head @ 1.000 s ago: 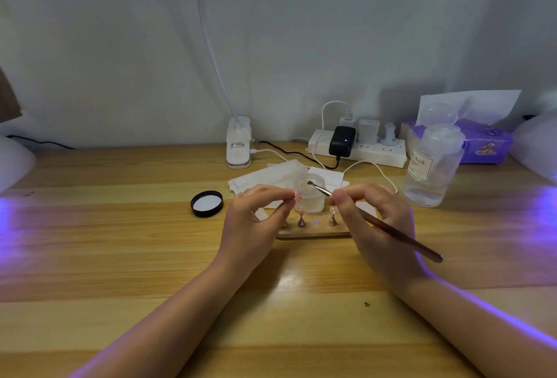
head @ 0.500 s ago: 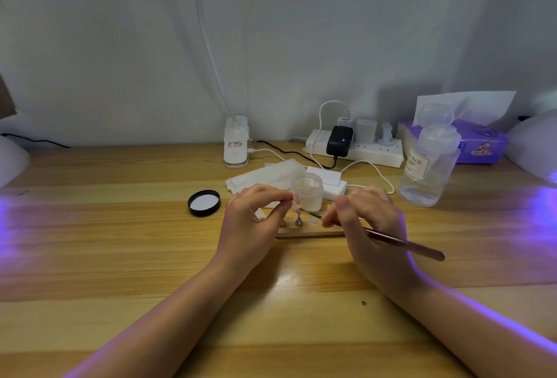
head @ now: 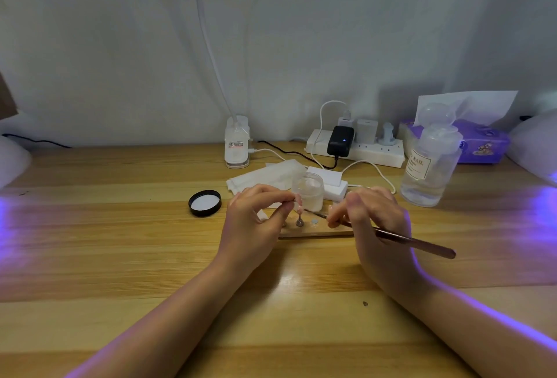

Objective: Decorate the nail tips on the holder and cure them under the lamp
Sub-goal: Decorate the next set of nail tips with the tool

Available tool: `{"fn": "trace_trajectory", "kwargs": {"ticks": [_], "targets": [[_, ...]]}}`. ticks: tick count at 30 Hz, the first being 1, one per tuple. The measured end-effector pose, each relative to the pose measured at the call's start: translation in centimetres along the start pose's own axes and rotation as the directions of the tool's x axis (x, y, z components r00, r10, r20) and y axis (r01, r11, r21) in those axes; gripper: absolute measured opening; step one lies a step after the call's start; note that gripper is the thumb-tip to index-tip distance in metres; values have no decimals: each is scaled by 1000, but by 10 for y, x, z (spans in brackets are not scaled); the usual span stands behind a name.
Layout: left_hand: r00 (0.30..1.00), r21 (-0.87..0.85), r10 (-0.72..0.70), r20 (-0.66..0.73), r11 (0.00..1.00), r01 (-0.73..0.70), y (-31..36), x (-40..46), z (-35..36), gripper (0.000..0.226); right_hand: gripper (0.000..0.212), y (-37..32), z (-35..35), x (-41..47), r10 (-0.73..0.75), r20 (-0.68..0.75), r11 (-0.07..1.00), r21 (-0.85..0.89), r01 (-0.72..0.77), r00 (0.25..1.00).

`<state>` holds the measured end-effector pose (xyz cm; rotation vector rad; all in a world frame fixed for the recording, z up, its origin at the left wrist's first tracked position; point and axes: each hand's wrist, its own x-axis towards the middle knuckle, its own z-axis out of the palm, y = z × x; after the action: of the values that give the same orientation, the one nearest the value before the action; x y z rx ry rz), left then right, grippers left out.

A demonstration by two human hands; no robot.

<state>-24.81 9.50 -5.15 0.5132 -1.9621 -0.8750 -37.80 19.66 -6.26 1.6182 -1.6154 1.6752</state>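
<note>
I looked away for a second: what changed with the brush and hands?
The right hand lowered the thin brown brush from the small clear jar down to the pink nail tip. The left hand still pinches that tip's stand; the wooden holder stayed put.

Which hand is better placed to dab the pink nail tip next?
Right. The right hand already grips the brush, its tip pointing at the pink nail tip. The left hand is busy steadying that tip on the wooden holder.
</note>
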Motion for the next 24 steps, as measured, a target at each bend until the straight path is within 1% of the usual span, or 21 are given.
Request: {"fn": "trace_trajectory", "kwargs": {"ticks": [2, 6, 11, 14, 16, 19, 23, 24], "targets": [[1000, 6, 3, 10, 1000, -3, 0, 0, 0, 27, 44, -1, 2, 2, 7, -3, 1000, -21, -7, 1000], [1000, 8, 5, -1, 1000, -5, -1, 0, 1, 22, 50, -2, 5, 3, -23, 33, 999, -37, 24, 999], [1000, 12, 18, -8, 1000, -18, 0, 0, 1, 25, 55, 1, 2, 0, 0, 6, 1000, 0, 0, 1000], [999, 40, 33, 8, 999, -34, -1, -1, 2, 20, 45, 0, 3, 1, -12, 8, 1000, -19, 12, 1000], [999, 50, 33, 4, 998, -33, -2, -1, 2, 17, 49, 0, 4, 2, -36, 15, 999, -39, 36, 999], [999, 52, 33, 12, 998, -33, -2, -1, 2, 19, 56, 0, 3, 2, -33, -1, 999, -22, 33, 999], [999, 66, 32, 26, 997, -33, -2, -1, 2, 16, 44, -1, 3, 3, -14, -28, 1000, -27, 13, 1000], [999, 69, 32, 27, 997, -34, -2, -1, 2, 14, 45, -1, 4, 3, -14, -17, 999, -37, 14, 1000]]}}
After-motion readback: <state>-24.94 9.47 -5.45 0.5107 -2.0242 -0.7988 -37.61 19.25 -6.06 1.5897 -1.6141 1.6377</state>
